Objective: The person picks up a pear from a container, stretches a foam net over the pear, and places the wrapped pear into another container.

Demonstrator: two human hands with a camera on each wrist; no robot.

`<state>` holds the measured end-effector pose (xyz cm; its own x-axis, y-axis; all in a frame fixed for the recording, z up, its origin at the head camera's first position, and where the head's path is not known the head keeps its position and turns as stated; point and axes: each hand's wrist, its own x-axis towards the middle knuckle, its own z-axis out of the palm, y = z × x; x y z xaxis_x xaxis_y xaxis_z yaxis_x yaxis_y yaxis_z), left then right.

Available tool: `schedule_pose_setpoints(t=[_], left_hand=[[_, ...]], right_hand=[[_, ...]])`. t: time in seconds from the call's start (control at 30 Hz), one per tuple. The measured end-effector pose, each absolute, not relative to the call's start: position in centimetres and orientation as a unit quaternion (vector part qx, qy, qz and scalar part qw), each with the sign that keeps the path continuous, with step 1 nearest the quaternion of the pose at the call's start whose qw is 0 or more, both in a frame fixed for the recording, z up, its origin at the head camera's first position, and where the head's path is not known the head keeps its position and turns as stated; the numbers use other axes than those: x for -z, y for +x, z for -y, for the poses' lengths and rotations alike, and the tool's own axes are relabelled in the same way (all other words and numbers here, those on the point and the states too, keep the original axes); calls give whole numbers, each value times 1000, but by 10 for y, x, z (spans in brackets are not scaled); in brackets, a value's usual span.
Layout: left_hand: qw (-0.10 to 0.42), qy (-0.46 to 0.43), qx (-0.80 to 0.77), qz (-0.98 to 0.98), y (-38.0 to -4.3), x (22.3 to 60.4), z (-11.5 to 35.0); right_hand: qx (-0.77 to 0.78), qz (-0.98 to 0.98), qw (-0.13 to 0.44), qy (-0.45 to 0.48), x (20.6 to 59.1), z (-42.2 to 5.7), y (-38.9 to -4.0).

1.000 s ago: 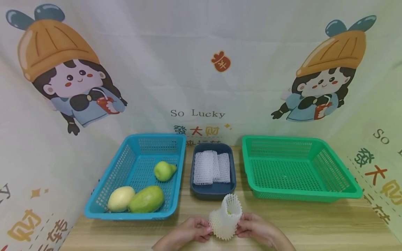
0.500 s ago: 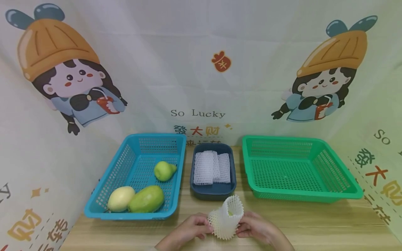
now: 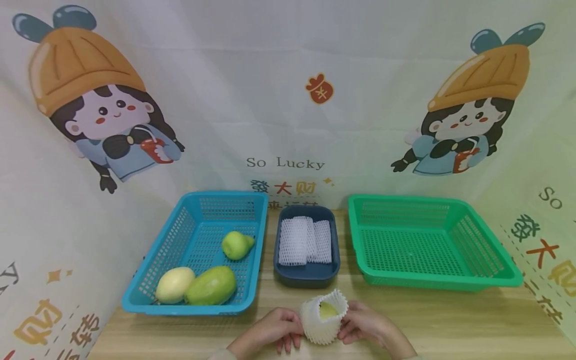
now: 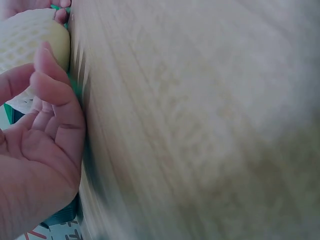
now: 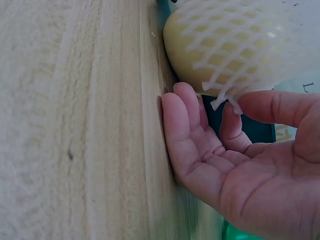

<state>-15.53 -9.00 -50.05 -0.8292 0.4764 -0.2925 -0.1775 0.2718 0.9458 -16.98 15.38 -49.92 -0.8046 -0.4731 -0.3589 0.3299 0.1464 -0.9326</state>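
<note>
A white foam fruit net (image 3: pixel 320 325) stands on the table around a pale yellow fruit (image 3: pixel 328 310), whose top shows in the net's mouth. In the right wrist view the fruit's lower side (image 5: pixel 181 52) is bare below the mesh. My right hand (image 3: pixel 363 322) pinches the net's lower edge between thumb and forefinger, its other fingers loosely bent by the table. On the opposite side my left hand (image 3: pixel 275 329) has thumb and forefinger tips together at the net, and the other fingers hang down. The left wrist view partly cuts off that thumb (image 4: pixel 15 82).
A blue basket (image 3: pixel 192 309) at left holds a green pear (image 3: pixel 236 245), a pale yellow fruit (image 3: pixel 174 285) and a green papaya-like fruit (image 3: pixel 211 286). A dark blue bin (image 3: pixel 307 281) with several foam nets (image 3: pixel 293 242) stands in the middle, a green basket (image 3: pixel 432 282) at right.
The net's upper end has come down and its mouth has widened, baring more of the fruit's top. My left hand's lower fingers have straightened downward.
</note>
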Motion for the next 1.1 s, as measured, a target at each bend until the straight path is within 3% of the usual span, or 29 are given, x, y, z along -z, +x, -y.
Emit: schedule_pose_setpoints(t=[0.2,0.67,1.1], left_hand=[[292,85,-590,-748,-157,503,87],[265,81,-566,-777,-160,506,86],[313,41,-652,-689,-174,513,98]], right_hand=[[631,-713,302,-49,497,-151,-168],[618,-719,314,-55,494,-153,-173],[653,-673,344,-53,496,-156,-184]])
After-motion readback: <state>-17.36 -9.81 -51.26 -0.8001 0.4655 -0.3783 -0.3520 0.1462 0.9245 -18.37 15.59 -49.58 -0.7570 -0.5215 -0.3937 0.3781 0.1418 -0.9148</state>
